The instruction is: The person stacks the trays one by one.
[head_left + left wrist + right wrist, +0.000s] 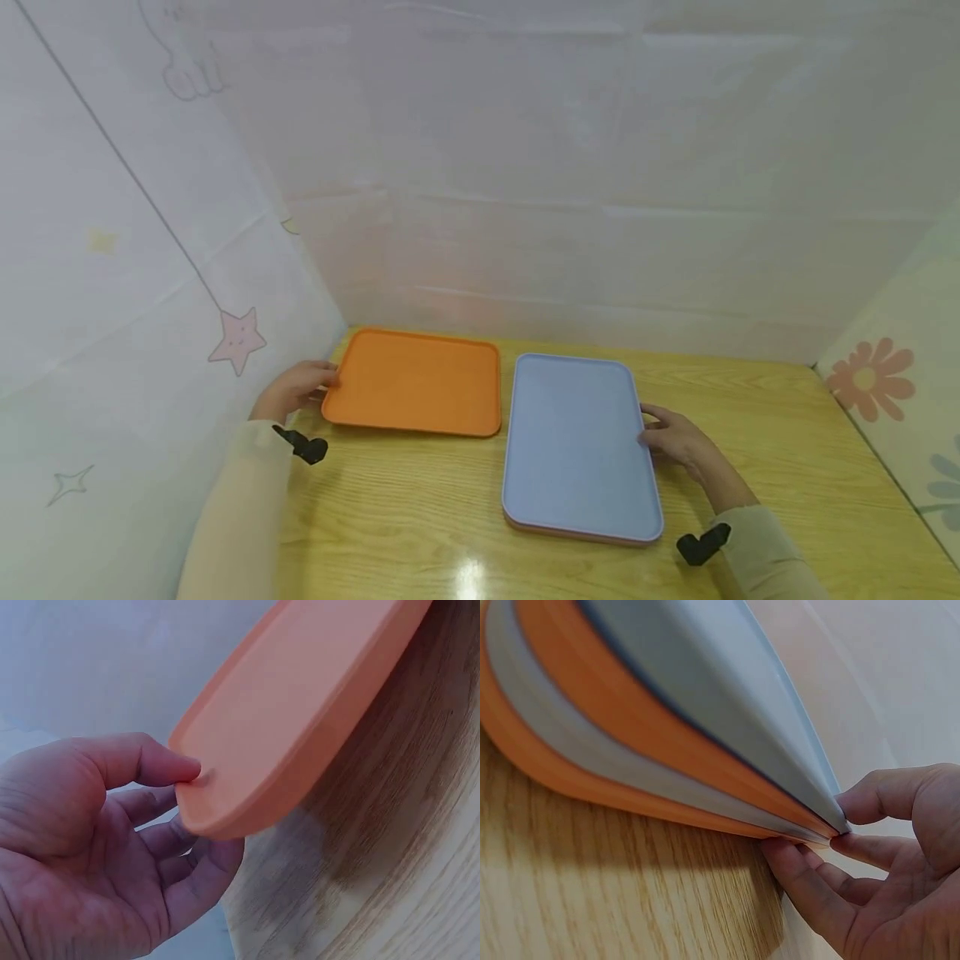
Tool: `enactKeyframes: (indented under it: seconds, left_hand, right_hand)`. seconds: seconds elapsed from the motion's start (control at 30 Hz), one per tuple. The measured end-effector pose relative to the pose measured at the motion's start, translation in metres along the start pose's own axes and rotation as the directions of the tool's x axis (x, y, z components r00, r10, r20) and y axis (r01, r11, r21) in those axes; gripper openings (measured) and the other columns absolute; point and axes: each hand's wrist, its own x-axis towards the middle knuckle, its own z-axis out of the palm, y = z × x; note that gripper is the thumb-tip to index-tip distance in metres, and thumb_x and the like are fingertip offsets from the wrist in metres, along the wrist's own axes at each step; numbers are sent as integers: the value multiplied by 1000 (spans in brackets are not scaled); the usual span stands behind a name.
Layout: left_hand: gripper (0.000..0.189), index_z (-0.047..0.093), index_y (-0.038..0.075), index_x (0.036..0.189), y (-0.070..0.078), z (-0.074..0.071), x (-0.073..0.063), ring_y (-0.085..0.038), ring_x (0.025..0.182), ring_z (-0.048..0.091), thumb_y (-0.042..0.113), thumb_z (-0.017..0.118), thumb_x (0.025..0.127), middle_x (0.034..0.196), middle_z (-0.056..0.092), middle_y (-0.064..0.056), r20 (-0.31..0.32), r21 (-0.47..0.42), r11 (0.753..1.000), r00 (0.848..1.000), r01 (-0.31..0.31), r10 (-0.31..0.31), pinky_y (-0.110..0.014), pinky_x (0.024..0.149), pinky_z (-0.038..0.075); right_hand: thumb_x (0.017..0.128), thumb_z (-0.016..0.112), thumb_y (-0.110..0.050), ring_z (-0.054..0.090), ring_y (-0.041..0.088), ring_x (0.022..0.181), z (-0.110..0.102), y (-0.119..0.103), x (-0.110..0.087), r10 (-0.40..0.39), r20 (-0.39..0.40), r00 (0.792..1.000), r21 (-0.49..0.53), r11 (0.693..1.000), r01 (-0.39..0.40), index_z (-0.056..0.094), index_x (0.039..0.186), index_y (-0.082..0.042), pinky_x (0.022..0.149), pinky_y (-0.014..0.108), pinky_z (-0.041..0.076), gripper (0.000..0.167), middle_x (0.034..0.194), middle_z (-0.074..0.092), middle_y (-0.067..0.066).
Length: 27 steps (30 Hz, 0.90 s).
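At the left, an orange tray (pixel 420 383) lies with its long side running left to right. My left hand (pixel 297 387) pinches its left end, the thumb (pixel 169 766) over the rim and the fingers curled beneath. In the left wrist view a shadow lies under the tray's edge. To the right, a light blue tray (pixel 577 442) tops a stack of several trays. The right wrist view shows orange trays (pixel 630 712) alternating with blue-grey ones. My right hand (pixel 678 437) grips the right edge, thumb on the blue tray's rim, fingers against the stack's side and below.
Both trays are on a wood-grain table (pixel 405 508). A white sheet (pixel 525 167) hangs behind it, and a printed sheet (pixel 112 292) stands close to my left arm. Another sheet with a flower print (pixel 870 379) borders the right side.
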Motion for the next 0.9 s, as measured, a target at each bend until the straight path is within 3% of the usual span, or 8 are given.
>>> enactKeyframes:
  seconds: [0.13,0.23,0.4,0.7,0.9]
  left_hand:
    - [64,22,-14,153,1,-4,-13,-27,102,69,11,53,103,132,56,-27,52,-81,996,998,-27,31,-45,91,57]
    - [66,21,-12,154,3,-5,-23,-23,100,70,10,55,103,125,61,-17,57,-157,987,997,-42,52,-40,88,59]
    - [68,22,-10,155,5,-2,-41,-18,97,71,11,59,102,111,67,-3,23,-240,968,997,-70,78,-37,86,60]
    - [72,14,-13,156,-3,4,-62,-13,94,71,8,58,102,104,71,2,-7,-324,939,993,-110,114,-34,86,59]
    - [72,16,-11,156,-5,8,-75,-16,92,73,8,59,102,102,72,2,-48,-380,918,994,-113,102,-35,83,61]
  right_hand:
    - [93,64,-8,66,34,109,0,0,-1,5,3,1000,0,1000,-5,29,157,1,89,47,57,74,140,49,36]
    - [92,64,-7,66,34,109,1,0,-1,8,6,1000,4,1000,-8,29,157,1,90,48,57,74,139,50,35]
    - [92,65,-7,66,33,109,1,2,-3,-20,15,1000,26,999,20,28,157,2,90,47,57,75,139,50,36]
    - [97,64,-13,66,30,109,-1,6,-9,-48,37,998,125,991,43,28,155,7,86,42,59,71,140,50,35]
    - [101,60,-20,68,29,105,-2,3,-18,-62,-39,997,86,994,66,34,152,7,87,41,58,64,136,55,31]
